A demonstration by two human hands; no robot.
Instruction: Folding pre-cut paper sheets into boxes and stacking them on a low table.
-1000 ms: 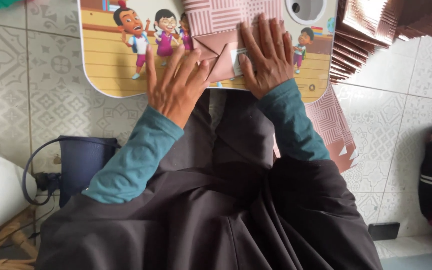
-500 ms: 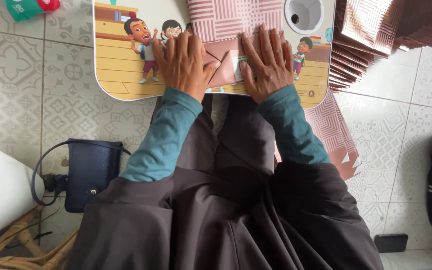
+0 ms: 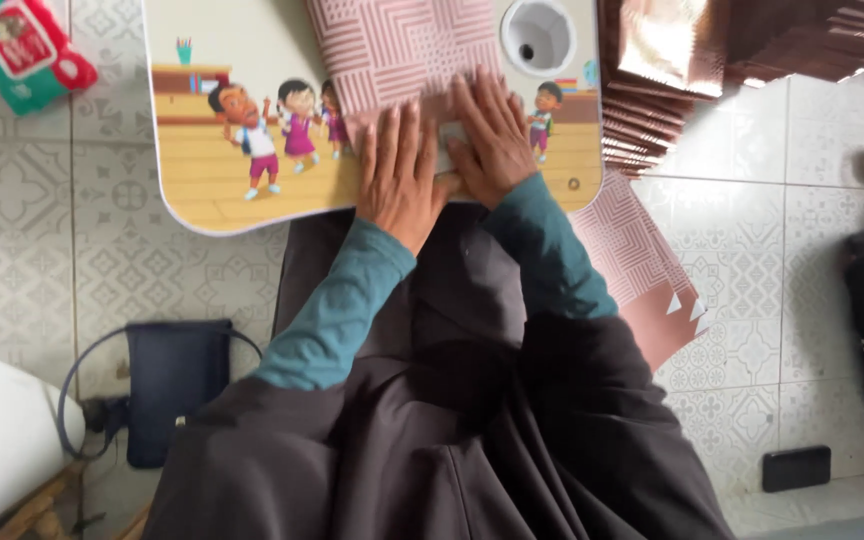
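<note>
A pink patterned paper sheet point(image 3: 402, 50) lies near the top centre of the frame on a small lap table point(image 3: 242, 190) printed with cartoon children, its lower end folded under both hands. The left hand point(image 3: 399, 175) lies flat on the fold, palm down, fingers stretched out and pressing — it grasps nothing. The right hand point(image 3: 497, 140), just beside it and touching, is likewise spread flat on the paper, fingers pointing toward the top of the frame. A pale patch of the folded piece shows between the two hands.

Both arms wear teal sleeves point(image 3: 337, 320) that run down to a dark garment point(image 3: 432, 430) filling the lower middle of the frame. At the top of the table, right of the paper, sits a round white cup hole point(image 3: 538, 36).

Further out, a stack of brown folded papers point(image 3: 742, 50) fans across the upper right corner, and another pink patterned sheet point(image 3: 642, 270) lies on the tiled floor point(image 3: 82, 270) below the table's right edge. A green and red packet point(image 3: 22, 50) is in the upper left corner, a dark blue pouch point(image 3: 174, 385) with a cable at lower left, and a small black object point(image 3: 795, 467) at lower right.
</note>
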